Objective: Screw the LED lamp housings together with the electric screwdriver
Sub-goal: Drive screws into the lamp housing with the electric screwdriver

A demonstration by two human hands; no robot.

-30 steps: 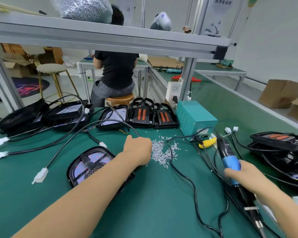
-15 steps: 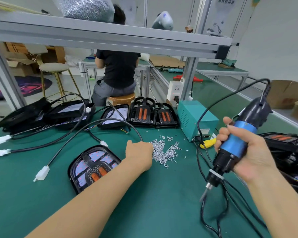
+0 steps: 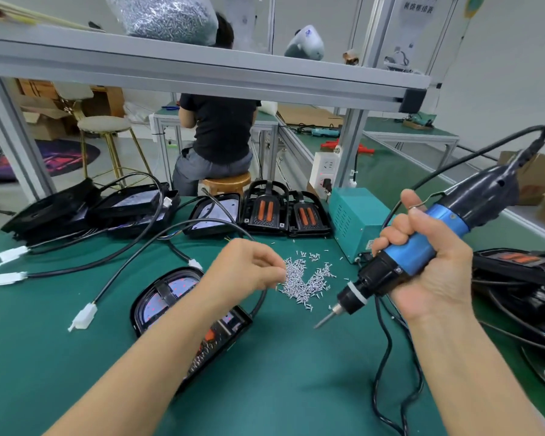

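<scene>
Screws first, then the driver

The lamp housing (image 3: 183, 306) lies flat under the left forearm; the left hand (image 3: 249, 269) pinches at the screw pile (image 3: 306, 278) just right of it, while the right hand (image 3: 428, 272) grips the electric screwdriver (image 3: 422, 247), bit slanting down-left toward the housing.

Both my forearms are bare right up to the frame's lower edge, no sleeve showing on either. My left hand (image 3: 249, 272) and right hand (image 3: 434, 269) wear no gloves, rings or watch; short, plain nails show.
</scene>
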